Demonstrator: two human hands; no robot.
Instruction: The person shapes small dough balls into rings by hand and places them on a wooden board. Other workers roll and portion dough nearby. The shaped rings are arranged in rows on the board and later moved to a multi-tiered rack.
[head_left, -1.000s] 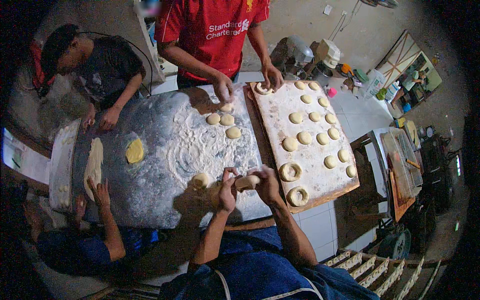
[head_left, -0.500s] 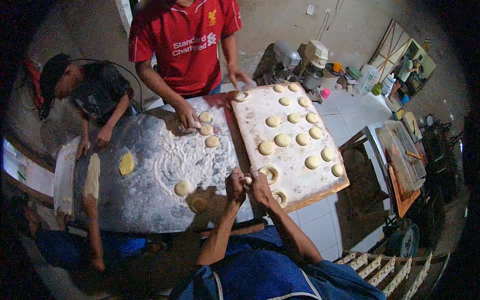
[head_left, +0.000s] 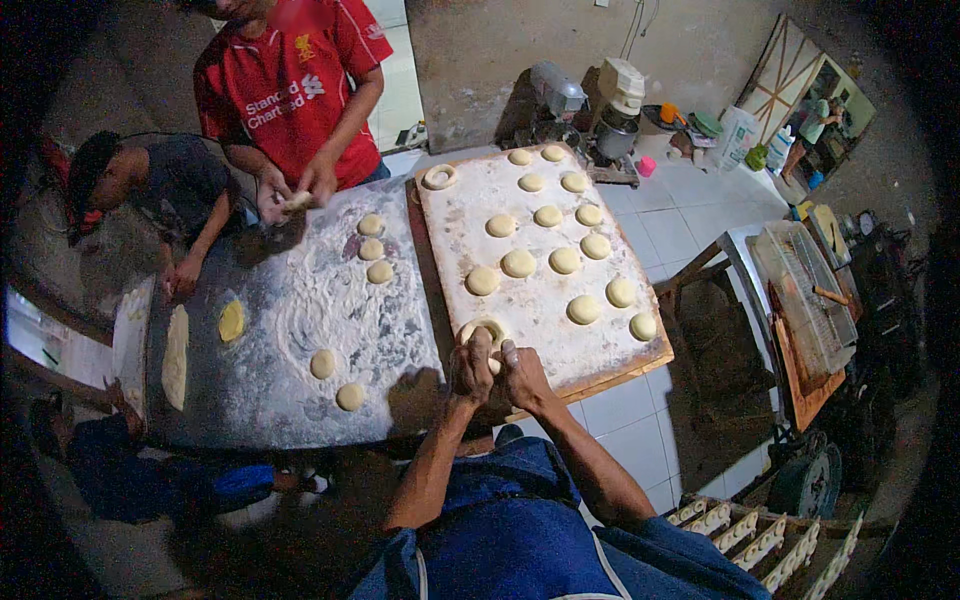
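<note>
Just over the near edge of the floured wooden board (head_left: 549,262), my left hand (head_left: 472,368) and my right hand (head_left: 523,378) are close together with curled fingers. Both are closed on a small piece of pale dough (head_left: 495,367), which shows between them and is mostly hidden. Right beyond my left hand a dough ring (head_left: 486,328) lies on the board, partly covered by the fingers. Several round dough balls (head_left: 518,263) sit in loose rows farther up the board. Another dough ring (head_left: 440,177) rests at its far left corner.
On the floured metal table (head_left: 255,400) lie several dough balls (head_left: 322,363), a yellow lump (head_left: 231,321) and a long dough strip (head_left: 175,358). A red-shirted co-worker (head_left: 290,100) handles dough across the table. Others work at left. A rack (head_left: 765,540) stands lower right.
The view has swung, so the board sits farther left. My hands remain together around the dough. The red-shirted co-worker has drawn both hands together around a dough piece.
</note>
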